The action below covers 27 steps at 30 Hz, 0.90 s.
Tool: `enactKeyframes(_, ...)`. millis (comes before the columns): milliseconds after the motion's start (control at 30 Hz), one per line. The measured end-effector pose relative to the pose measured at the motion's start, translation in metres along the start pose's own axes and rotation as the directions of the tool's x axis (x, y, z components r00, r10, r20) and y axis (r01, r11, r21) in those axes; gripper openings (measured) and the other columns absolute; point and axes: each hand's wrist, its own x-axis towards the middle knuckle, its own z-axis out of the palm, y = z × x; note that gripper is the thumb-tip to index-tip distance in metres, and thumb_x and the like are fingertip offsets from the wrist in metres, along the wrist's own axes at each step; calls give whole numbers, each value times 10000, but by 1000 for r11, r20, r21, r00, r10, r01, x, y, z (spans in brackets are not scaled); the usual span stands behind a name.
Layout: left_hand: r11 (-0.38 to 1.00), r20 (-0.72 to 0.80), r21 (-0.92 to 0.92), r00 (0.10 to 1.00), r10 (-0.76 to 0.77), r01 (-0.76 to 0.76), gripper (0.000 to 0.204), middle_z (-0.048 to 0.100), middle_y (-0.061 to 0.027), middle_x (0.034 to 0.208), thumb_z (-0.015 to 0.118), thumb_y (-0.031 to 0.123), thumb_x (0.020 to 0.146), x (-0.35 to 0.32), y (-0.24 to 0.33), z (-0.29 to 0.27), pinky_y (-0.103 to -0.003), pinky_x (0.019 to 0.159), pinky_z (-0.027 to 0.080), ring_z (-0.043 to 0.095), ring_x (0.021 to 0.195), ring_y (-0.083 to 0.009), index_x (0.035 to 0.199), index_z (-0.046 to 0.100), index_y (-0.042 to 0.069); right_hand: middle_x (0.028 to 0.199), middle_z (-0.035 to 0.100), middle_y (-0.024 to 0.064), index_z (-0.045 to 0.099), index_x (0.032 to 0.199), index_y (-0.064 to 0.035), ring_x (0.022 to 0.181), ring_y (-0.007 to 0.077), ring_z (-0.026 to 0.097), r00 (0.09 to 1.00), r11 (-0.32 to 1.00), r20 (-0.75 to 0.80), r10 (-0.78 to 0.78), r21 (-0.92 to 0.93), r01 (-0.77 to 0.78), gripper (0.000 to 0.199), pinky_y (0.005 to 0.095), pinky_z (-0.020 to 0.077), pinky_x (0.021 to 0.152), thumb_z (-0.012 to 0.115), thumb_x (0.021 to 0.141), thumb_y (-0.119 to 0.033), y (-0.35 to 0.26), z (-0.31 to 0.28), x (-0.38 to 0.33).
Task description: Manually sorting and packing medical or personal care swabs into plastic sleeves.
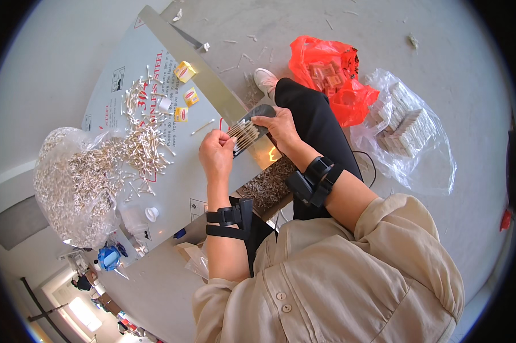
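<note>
Just beyond the table's front edge, both my hands meet at a flat dark pouch (pixel 262 112) with a row of cotton swabs (pixel 244 135) fanned out on it. My right hand (pixel 282 127) grips the pouch at its far right end, thumb on top. At the swabs' other end, my left hand (pixel 215 152) is closed, fingertips pinching the swab tips. Whether the swabs lie inside the pouch or on top of it, I cannot tell. A loose swab (pixel 203 127) lies on the steel table (pixel 181 171) beside my left hand.
A swab pile (pixel 146 143) spreads from a clear bag (pixel 69 188) at left. Small yellow boxes (pixel 185 72) and a white cup (pixel 165 103) stand nearby. Below my hands sits a swab-filled container (pixel 266 186). Red (pixel 349 94) and clear bags (pixel 427 140) hold packs on the floor.
</note>
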Motion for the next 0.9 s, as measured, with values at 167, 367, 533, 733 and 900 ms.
enactKeyframes(167,999,-58,-6,998,-39,39,212,605,-71,666,786,100,714,-3,2,4,-352,602,470,586,598,-218,713,585,31,743,685,46,696,817,35,611,110,589,1000,1000,2,-2,-4,2,89,276,475,576,746,744,28,0,0,1)
enactKeyframes(367,988,-108,84,987,-118,128,359,613,-88,716,852,239,649,7,29,5,-372,623,472,593,653,-249,769,579,40,746,689,52,696,819,28,609,116,593,1000,1000,5,-5,3,5,91,279,478,578,742,740,34,2,-1,1)
enactKeyframes(533,970,-62,221,994,-92,103,429,611,-93,752,873,290,609,17,29,14,-387,646,477,591,706,-280,798,575,46,741,685,50,697,821,24,608,116,592,1000,1000,9,-7,16,7,91,281,480,579,738,740,36,1,-1,1)
enactKeyframes(733,991,2,-7,991,-134,134,336,615,-89,779,849,192,640,9,13,6,-378,703,491,607,777,-272,805,596,45,740,683,49,700,819,23,610,115,589,1000,1000,5,-2,23,2,88,278,472,580,732,738,37,3,-4,1)
enactKeyframes(900,992,22,35,992,123,-124,184,595,-67,816,765,30,701,-20,-6,-1,-363,733,497,600,816,-254,827,634,56,780,688,56,685,870,33,651,131,640,1000,998,18,6,-65,-5,90,277,536,613,691,783,58,1,-4,1)
